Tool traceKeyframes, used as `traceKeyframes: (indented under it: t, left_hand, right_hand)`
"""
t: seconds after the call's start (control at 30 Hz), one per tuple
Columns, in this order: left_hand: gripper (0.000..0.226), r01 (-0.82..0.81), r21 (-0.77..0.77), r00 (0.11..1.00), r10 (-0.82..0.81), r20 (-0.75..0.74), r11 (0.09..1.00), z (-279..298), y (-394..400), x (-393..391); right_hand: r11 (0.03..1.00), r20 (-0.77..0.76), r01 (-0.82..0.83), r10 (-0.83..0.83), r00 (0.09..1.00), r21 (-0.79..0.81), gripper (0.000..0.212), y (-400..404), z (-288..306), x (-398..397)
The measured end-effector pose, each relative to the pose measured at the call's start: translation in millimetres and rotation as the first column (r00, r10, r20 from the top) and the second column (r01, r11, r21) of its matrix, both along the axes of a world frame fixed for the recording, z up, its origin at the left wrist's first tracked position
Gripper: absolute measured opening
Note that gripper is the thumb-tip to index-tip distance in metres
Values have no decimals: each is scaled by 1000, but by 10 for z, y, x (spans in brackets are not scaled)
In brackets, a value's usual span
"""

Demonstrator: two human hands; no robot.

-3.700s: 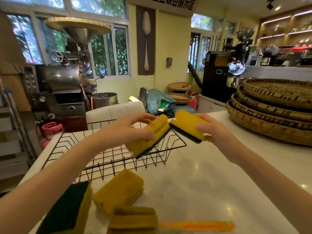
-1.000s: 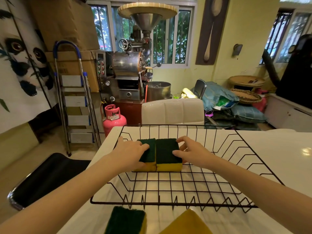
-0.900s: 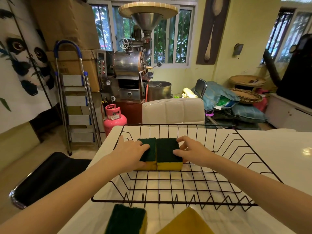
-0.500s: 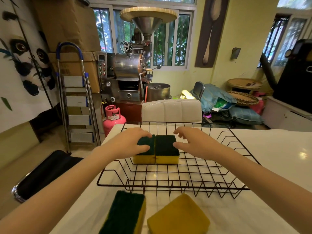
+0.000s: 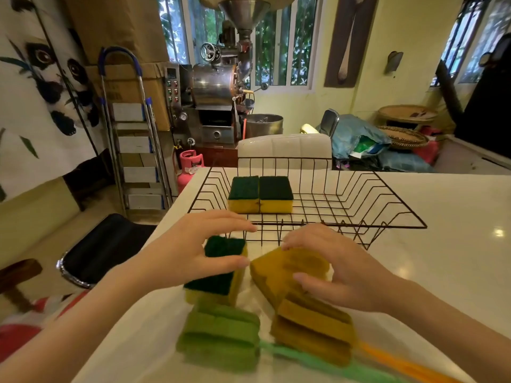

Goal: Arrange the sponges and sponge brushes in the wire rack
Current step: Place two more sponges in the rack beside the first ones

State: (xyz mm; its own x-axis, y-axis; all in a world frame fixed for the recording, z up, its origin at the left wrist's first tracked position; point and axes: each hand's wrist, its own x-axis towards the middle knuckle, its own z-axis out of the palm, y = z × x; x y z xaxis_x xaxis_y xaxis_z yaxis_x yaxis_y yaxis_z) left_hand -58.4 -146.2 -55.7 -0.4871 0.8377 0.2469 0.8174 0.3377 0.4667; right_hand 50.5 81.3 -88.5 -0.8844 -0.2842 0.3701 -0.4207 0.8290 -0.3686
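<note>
The wire rack (image 5: 387,217) is black, and the two sponges (image 5: 260,194) in it are dark green on top over yellow. On the glossy white surface (image 5: 442,272), one loose sponge (image 5: 218,269) shows the same dark green over yellow, and another (image 5: 284,272) shows mustard yellow. One sponge brush (image 5: 221,338) is light green, the other (image 5: 315,330) orange-brown. A panda print (image 5: 55,78), black on white, hangs at the left.

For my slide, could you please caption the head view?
Two sponges sit side by side in the wire rack; left hand and right hand each reach a sponge on the table.
</note>
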Motion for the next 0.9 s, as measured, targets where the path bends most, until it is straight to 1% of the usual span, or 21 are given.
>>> traceKeyframes:
  t: [0.1, 0.17, 0.3, 0.37, 0.47, 0.53, 0.6, 0.7, 0.77, 0.8, 0.9]
  left_hand:
    - [48, -9, -69, 997, 14, 73, 998, -116, -70, 64]
    - [48, -20, -124, 989, 38, 142, 992, -198, -90, 59]
    - [46, -58, -217, 978, 99, 184, 974, -360, -82, 8]
    - [49, -54, -220, 976, 98, 194, 974, -408, -75, -5]
    - [53, -54, -192, 967, 100, 234, 980, -445, -82, -11]
    - [57, -43, -197, 964, 92, 251, 979, -456, -94, -15]
    - [58, -31, -212, 964, 85, 251, 977, -458, -96, -21]
    - [59, -18, -229, 966, 76, 249, 973, -449, -95, -38]
    - [68, -15, -241, 964, 77, 253, 970, -443, -96, -44]
    - [74, -13, -242, 964, 76, 256, 970, -439, -91, -44]
    - [77, -9, -228, 966, 67, 250, 974, -442, -69, -51]
  right_hand:
    - [998, 105, 38, -33, 994, -44, 48, 23, -92, 24]
    - [995, 182, 62, -48, 982, -73, 53, 60, -150, 24]
    - [994, 269, 70, -45, 962, -83, 44, 144, -251, 23]
    - [993, 273, 71, -44, 961, -91, 38, 167, -251, 23]
    - [993, 231, 83, -62, 971, -81, 33, 161, -252, 22]
    - [980, 215, 138, -106, 971, -142, 32, 157, -235, 30]
    - [946, 243, 207, -145, 959, -250, 29, 178, -203, 45]
    - [893, 288, 261, -157, 945, -368, 19, 234, -160, 53]
    - [846, 358, 315, -160, 920, -430, 21, 269, -130, 54]
    - [829, 413, 351, -163, 896, -436, 23, 292, -118, 55]
    - [822, 573, 462, -212, 792, -334, 22, 374, -107, 32]
